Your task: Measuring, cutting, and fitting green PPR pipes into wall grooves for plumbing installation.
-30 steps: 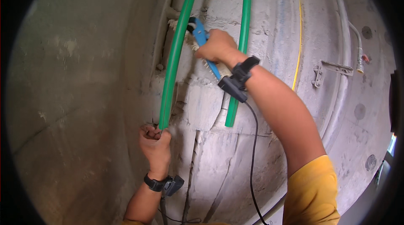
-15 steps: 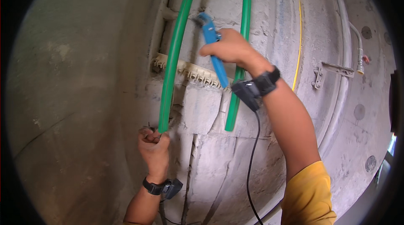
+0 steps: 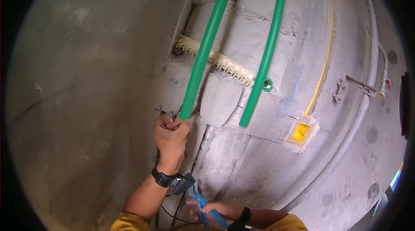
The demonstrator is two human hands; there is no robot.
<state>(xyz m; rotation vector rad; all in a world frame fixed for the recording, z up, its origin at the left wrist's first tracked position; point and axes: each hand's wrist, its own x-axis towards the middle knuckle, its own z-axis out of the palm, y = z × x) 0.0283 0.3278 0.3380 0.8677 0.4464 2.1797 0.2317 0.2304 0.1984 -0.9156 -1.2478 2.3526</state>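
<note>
My left hand [image 3: 170,139] grips the lower end of the left green pipe [image 3: 202,58], which runs up the chased concrete wall [image 3: 220,106]. A second green pipe [image 3: 270,47] runs alongside to the right. Low at the bottom edge, my right hand [image 3: 216,209] holds a blue cutting tool [image 3: 218,219], partly blurred and cut off by the frame. A cream toothed plastic strip [image 3: 233,69] lies crosswise behind the pipes, and a green round fitting [image 3: 267,84] sits beside the right pipe.
At the right are a yellow line [image 3: 324,75], a yellow recessed box [image 3: 301,133], a pale conduit [image 3: 365,106], a metal bracket [image 3: 356,82] and a short hose [image 3: 384,71]. A plain dark wall surface [image 3: 86,101] fills the left. A black cable hangs at the bottom.
My right hand has dropped from the upper middle to the bottom edge with the blue tool, uncovering the toothed strip and fitting. The view has shifted; my left hand still grips the pipe.
</note>
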